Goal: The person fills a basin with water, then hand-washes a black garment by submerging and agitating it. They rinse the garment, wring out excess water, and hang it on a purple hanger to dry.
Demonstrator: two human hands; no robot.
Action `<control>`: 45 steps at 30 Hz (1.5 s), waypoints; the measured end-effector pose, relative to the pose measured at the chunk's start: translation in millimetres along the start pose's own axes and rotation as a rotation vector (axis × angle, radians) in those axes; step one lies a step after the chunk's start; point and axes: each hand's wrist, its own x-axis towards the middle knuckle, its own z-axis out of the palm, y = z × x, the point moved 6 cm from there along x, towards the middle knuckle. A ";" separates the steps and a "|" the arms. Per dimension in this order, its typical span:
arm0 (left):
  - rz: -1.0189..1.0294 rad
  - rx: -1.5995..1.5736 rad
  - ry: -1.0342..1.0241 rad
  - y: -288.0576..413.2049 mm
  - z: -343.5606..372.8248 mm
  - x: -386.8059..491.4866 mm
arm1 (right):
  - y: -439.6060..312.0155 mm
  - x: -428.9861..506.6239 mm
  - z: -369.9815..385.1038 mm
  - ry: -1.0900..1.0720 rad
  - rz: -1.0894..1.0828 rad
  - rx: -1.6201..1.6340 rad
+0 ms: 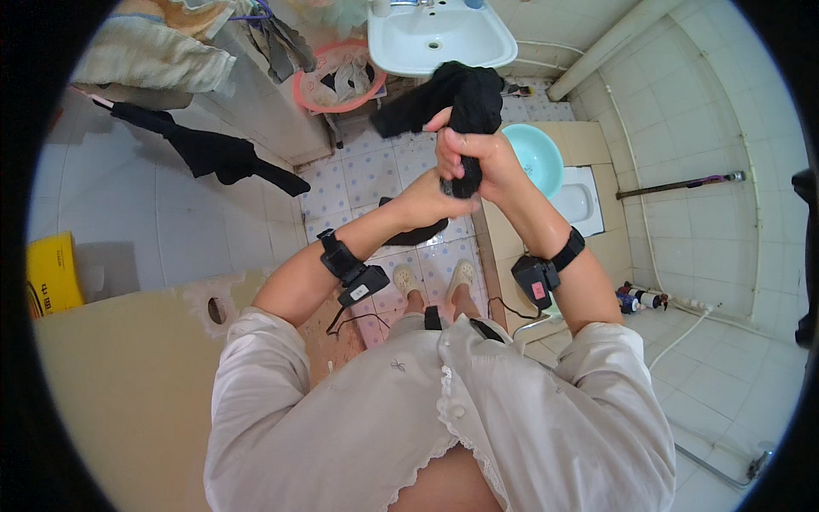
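A bunched black cloth garment (477,96) is held up in front of me, with one part swinging out to the left. My right hand (477,153) is closed around its middle. Just below and to the left, my left hand (435,198) grips the lower end, close against the right. Beneath my left forearm, another black cloth item (416,233) shows partly near the floor; what it rests on is hidden. A turquoise basin (534,160) sits behind my right hand, beside the squat toilet (576,200).
A white washbasin (441,41) is ahead, with a pink basin (304,96) of cloths to its left. Black clothing (217,153) and towels (166,61) hang at left. A raised tiled step (489,269) edges the toilet area. Pipes line the right wall.
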 end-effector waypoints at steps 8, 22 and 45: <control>0.313 0.516 0.742 5.1 -23.8 -0.3 | 23.9 19.9 -25.5 0.541 -0.198 -0.133; -0.035 -0.675 0.560 3.0 24.0 51.9 | 71.8 -93.2 -32.4 0.941 -0.641 -1.400; 0.418 -0.492 -0.146 20.0 -26.5 28.4 | -2.0 -4.7 22.2 -0.205 -0.096 0.235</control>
